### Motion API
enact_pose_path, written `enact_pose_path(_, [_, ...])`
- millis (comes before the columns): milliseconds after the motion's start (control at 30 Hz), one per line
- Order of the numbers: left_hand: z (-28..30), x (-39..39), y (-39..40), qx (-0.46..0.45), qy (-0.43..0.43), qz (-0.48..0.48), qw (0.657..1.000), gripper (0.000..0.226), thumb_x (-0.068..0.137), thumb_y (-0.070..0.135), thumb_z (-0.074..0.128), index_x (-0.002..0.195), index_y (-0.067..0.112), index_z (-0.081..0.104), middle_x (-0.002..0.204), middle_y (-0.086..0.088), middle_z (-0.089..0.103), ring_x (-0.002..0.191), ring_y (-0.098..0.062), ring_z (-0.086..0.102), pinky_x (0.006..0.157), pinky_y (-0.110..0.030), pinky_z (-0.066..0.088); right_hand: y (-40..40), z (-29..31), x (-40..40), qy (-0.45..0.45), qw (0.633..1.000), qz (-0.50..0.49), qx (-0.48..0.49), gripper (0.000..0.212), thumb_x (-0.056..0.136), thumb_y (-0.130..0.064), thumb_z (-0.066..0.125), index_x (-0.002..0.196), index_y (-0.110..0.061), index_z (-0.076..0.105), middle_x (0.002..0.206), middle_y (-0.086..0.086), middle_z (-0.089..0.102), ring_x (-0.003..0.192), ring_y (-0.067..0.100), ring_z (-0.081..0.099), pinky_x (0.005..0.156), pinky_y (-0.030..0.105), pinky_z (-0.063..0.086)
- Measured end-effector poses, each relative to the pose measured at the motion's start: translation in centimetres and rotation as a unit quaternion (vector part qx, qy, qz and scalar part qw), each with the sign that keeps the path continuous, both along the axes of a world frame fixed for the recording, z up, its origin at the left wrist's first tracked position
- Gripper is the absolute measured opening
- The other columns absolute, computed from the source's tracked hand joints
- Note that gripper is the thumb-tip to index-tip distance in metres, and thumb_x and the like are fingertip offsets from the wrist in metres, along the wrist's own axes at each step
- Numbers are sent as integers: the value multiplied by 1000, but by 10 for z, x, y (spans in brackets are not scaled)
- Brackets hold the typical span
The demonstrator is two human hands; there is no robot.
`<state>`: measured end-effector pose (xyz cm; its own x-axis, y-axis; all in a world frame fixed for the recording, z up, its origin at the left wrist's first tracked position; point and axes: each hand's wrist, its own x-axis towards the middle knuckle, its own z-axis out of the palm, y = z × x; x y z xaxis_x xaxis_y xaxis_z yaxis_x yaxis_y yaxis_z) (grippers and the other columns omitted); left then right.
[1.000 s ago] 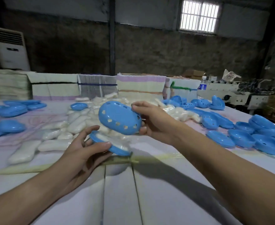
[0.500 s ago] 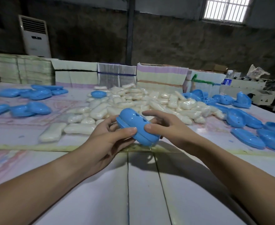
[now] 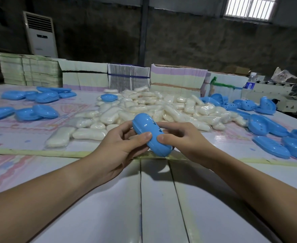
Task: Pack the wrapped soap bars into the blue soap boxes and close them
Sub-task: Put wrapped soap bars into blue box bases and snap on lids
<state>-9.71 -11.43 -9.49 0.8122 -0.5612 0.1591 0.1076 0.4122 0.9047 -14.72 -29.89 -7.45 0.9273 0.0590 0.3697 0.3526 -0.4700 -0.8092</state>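
- The person holds one blue box in both hands, up above the table.
- The box looks closed, with its two halves pressed together. It is tilted, with the far end higher than the near end.
- The left hand grips the left side of the box. Its thumb lies on top and its fingers curl under.
- The right hand grips the right side. Its thumb presses on top, almost tip to tip with the left thumb, and its fingers wrap round the far side.
- Just behind the held box lies a big heap of wrapped soaps.
- One open blue half sits at the back left of that heap.
- To the left of the grip, well apart, lie more blue halves.
- To the right of the grip lie more open blue halves, some stacked.
- Far behind the heap stand stacks of flat cartons in a row.
- A white air unit stands by the wall, back left.
- A water bottle stands far back on the right.
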Motion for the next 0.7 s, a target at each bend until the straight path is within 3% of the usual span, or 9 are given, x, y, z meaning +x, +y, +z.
enact_pose_path(67, [-1,-1,-1,21,-20,2,1000,56,71,14,72,126,6,63,121,-14,71,112,-28,69,93,-35,56,-1,-1,2,-3,1000,1,-23,29,69,-49,65,95,-61,67,94,3,73,88,15,68,79,34,56])
enact_pose_path(133, [-1,-2,0,34,-34,-5,999,55,73,16,71,127,8,63,122,-14,71,113,-28,69,93,-36,56,-2,-1,2,-6,999,14,-34,29,70,-47,64,96,-60,68,84,-6,72,80,9,67,72,25,55])
enact_pose_path(233, [0,-2,2,46,-50,-28,997,54,78,14,68,131,8,59,125,-12,70,111,-29,70,92,-35,58,-2,-2,2,-15,998,24,-53,33,71,-43,63,100,-57,66,65,-18,61,61,-3,54,56,8,40])
enact_pose_path(333, [1,-3,1,42,-41,-36,998,52,83,15,67,133,7,56,126,-14,69,111,-29,70,91,-35,59,-1,-4,2,-26,994,-12,-102,40,69,-49,62,108,-60,61,71,-15,63,57,-1,48,55,10,38])
enact_pose_path(467, [5,-2,-3,46,-16,-4,999,35,97,28,59,125,7,63,111,-14,75,103,-25,74,81,-30,61,6,-4,2,-62,967,-71,-237,56,72,-59,56,128,-49,55,85,-12,64,76,6,56,66,21,46])
enact_pose_path(600, [5,2,-4,42,25,56,997,19,98,21,60,108,9,70,89,-12,78,82,-24,77,59,-28,60,19,-10,2,-66,922,-143,-354,85,73,-70,59,147,-39,30,105,-11,48,94,9,46,79,30,44])
enact_pose_path(700, [6,6,0,32,51,49,997,17,97,20,61,105,8,70,85,-12,78,76,-23,77,55,-28,59,27,-14,3,-109,903,-157,-384,90,74,-65,64,149,-32,26,115,-10,46,101,11,44,80,30,44])
